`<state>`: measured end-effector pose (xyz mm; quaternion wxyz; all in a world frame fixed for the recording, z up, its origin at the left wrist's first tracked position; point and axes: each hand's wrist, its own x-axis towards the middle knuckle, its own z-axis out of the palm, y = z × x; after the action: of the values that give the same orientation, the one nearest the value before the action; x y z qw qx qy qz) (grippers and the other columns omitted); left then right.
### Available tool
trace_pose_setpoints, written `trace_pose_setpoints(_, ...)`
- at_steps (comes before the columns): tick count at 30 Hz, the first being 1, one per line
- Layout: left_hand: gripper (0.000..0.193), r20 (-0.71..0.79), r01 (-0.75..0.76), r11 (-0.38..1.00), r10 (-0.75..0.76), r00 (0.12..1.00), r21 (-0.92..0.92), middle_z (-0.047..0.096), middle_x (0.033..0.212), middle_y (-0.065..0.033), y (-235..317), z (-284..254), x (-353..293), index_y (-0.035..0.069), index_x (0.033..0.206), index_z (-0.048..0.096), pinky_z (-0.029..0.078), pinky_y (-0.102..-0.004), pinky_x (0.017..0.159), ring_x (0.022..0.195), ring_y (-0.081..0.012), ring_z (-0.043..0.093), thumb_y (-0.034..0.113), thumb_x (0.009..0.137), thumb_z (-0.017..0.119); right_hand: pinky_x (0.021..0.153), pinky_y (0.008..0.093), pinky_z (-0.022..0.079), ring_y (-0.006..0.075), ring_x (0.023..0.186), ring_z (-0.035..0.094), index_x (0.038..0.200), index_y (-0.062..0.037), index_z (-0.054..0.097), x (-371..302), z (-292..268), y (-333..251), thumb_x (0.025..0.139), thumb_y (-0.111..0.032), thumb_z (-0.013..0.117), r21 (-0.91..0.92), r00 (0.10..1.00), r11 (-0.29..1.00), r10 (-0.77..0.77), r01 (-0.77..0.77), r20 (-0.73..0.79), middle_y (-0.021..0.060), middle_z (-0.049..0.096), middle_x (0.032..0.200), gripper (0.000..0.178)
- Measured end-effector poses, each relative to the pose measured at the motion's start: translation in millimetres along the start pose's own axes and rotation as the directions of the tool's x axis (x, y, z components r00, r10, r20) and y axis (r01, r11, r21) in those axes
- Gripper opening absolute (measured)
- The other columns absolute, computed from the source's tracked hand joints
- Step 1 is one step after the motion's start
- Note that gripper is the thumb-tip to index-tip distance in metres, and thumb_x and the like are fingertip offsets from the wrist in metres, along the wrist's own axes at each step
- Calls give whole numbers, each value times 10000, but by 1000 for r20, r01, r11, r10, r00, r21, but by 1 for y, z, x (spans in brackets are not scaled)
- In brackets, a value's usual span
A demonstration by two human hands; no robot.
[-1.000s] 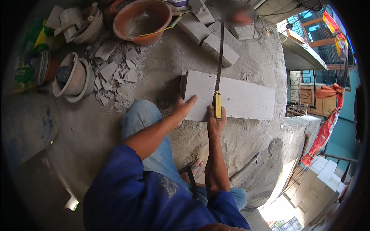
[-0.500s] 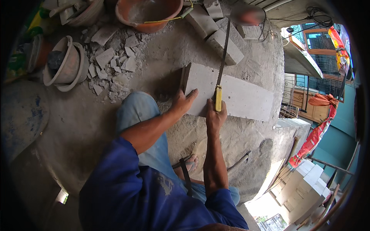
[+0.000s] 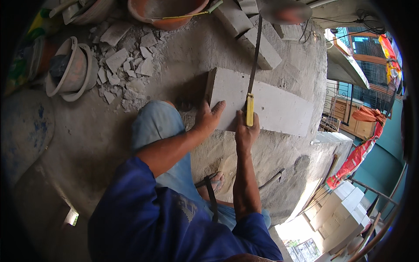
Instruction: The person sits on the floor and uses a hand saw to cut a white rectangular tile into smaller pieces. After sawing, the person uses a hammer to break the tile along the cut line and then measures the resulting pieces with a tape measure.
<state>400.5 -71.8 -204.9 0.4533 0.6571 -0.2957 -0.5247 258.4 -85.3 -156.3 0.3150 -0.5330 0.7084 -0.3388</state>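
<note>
A long pale grey block (image 3: 279,107), like lightweight concrete, lies flat on the ground in front of me. My left hand (image 3: 209,117) grips its left end, thumb on the top face and fingers down at the side, where they are partly hidden. In my right hand (image 3: 247,131) is a hand saw (image 3: 250,109), closed round its yellow handle at the block's near edge. The saw's narrow dark blade runs away from me across the top face and past the far edge. Whether the teeth have cut into the block cannot be made out.
Several pale blocks (image 3: 262,50) lie beyond the saw's blade. Broken chunks (image 3: 118,61) are heaped at the far left, by stacked buckets (image 3: 65,72) and an orange basin (image 3: 170,22). My bent knee (image 3: 157,118) is close to my left forearm. A ledge edge drops off at right.
The whole view has shifted slightly. Both hands, the saw and the block keep nearly the same places relative to each other.
</note>
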Motion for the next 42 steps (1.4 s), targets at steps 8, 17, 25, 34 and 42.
trace_pose_setpoints(8, 701, 292, 456, 878, -403, 867, -144, 656, 1237, -218, 29, -30, 41, -86, 1298, 506, 527, -390, 971, 1126, -264, 658, 301, 834, 863, 640, 288, 460, 88, 699, 494, 948, -14, 637, 1, -1, -2, 948, -179, 760, 14, 1000, 1000, -18, 18, 16, 8, 584, 748, 206)
trace_pose_setpoints(17, 1009, 288, 487, 873, -474, 832, 30, 581, 1353, -291, 63, -33, 51, -162, 1463, 308, 480, -402, 1050, 1261, -334, 593, 240, 758, 907, 642, 273, 472, 97, 686, 541, 927, -9, 627, -21, -21, 21, 961, -195, 756, -43, 996, 997, -70, 68, -48, 16, 604, 783, 229)
trace_pose_setpoints(25, 1020, 15, -270, 746, 329, 944, 609, 244, 1625, -326, 46, -12, 39, -70, 1589, 176, 228, -515, 1230, 1517, -445, 238, 457, 913, 730, 617, 295, 498, 133, 657, 589, 967, -21, 648, -145, -86, 36, 953, -190, 761, 48, 962, 962, 263, -267, 77, 51, 619, 768, 204)
trace_pose_setpoints(34, 728, 202, -282, 132, 427, 881, 950, 272, 1669, -143, 57, 47, 31, 49, 1566, 355, 281, -636, 1157, 1498, -520, 210, 502, 1020, 517, 643, 418, 468, 342, 697, 603, 901, -27, 614, -174, -81, 60, 939, -282, 754, 57, 902, 911, 393, -408, 177, 179, 603, 767, 293)
trace_pose_setpoints(42, 740, 210, -273, 108, 401, 892, 956, 237, 1679, -167, 51, 44, 31, 30, 1569, 339, 297, -673, 1127, 1501, -547, 180, 501, 1024, 506, 659, 470, 474, 411, 742, 623, 923, -42, 608, -217, -86, 77, 923, -319, 758, -119, 909, 931, 363, -345, 207, 196, 608, 773, 315)
